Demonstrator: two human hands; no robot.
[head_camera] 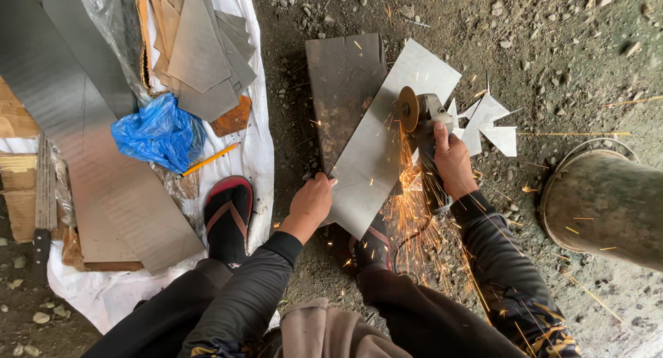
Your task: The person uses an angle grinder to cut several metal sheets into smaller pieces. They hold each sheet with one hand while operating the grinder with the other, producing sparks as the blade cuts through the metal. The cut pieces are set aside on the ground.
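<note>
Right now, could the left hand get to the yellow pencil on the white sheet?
Probably yes. The left hand is pressing down the metal sheet, so it would have to let go. Only open white sheet lies between it and the pencil.
</note>
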